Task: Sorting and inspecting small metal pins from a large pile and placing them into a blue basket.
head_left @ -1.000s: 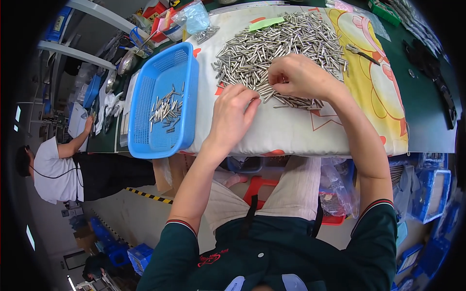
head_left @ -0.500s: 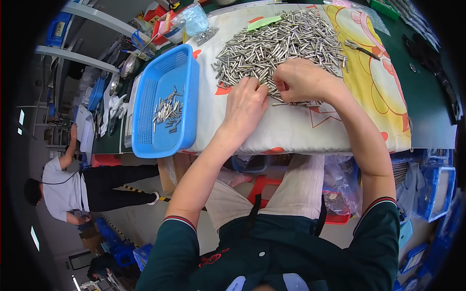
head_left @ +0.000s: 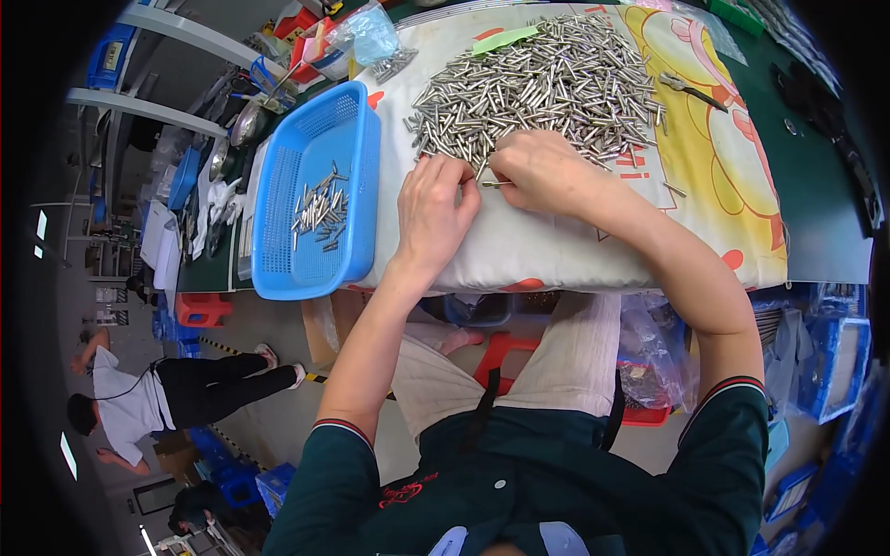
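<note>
A large heap of short metal pins (head_left: 547, 88) lies on the padded, printed cloth (head_left: 547, 250). At the heap's near-left edge, my left hand (head_left: 434, 208) has its fingers curled down, with the tips among the pins; whatever they pinch is hidden. Just to its right is my right hand (head_left: 547, 171), closed, thumb side toward the left one. A single metal pin (head_left: 495, 183) pokes out from its fingertips. To the left stands a blue perforated basket (head_left: 364, 185) with a small pile of pins (head_left: 320, 215) inside.
A green paper strip (head_left: 504, 40) rests on the heap. Pliers (head_left: 691, 92) lie to the right, and a stray pin (head_left: 675, 190) sits on the cloth. A bag of parts (head_left: 394, 65) is behind the basket. Another person (head_left: 130, 398) is on the floor area at left.
My right hand has moved left and slightly nearer, away from the heap's front middle. My left hand has shifted a little left. The other person has changed posture.
</note>
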### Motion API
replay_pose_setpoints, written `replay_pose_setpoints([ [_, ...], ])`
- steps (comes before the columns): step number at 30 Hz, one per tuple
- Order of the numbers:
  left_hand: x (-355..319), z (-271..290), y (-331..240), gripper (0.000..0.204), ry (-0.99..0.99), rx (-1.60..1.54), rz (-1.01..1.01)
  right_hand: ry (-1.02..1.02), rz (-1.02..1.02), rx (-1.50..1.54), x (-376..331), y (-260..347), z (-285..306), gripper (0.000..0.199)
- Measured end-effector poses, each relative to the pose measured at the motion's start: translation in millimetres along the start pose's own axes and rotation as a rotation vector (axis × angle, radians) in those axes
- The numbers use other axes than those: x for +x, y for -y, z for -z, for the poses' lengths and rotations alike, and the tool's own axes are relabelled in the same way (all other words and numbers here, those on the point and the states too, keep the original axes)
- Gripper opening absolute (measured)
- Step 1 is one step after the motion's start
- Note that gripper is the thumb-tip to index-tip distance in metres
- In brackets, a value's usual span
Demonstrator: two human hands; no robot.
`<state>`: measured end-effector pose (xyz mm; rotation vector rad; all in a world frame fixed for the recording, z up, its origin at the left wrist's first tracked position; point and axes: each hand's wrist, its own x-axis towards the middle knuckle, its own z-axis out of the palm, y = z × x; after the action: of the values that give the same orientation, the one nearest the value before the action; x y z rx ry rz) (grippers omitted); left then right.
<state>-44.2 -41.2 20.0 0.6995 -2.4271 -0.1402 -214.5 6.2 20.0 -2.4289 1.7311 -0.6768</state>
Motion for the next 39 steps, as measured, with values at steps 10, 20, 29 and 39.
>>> replay_pose_setpoints([
  [10, 11, -11, 4, 0.007, 0.203, -0.322, 0.004, 0.027, 0.062, 0.073, -5, -5, 14, 0.008],
  [20, 12, 0, 6, 0.013, 0.262, -0.008, -0.196, 0.211, 0.067, 0.09, 0, 10, 31, 0.01],
  [29, 7, -10, 11, 0.008, 0.079, -0.046, -0.273, 0.217, 0.19, -0.322, -24, 53, 23, 0.005],
  [39, 55, -32, 2, 0.019, -0.093, -1.209, 0.247, -0.329, -0.141, 0.39, 1, 28, 51, 0.008],
])
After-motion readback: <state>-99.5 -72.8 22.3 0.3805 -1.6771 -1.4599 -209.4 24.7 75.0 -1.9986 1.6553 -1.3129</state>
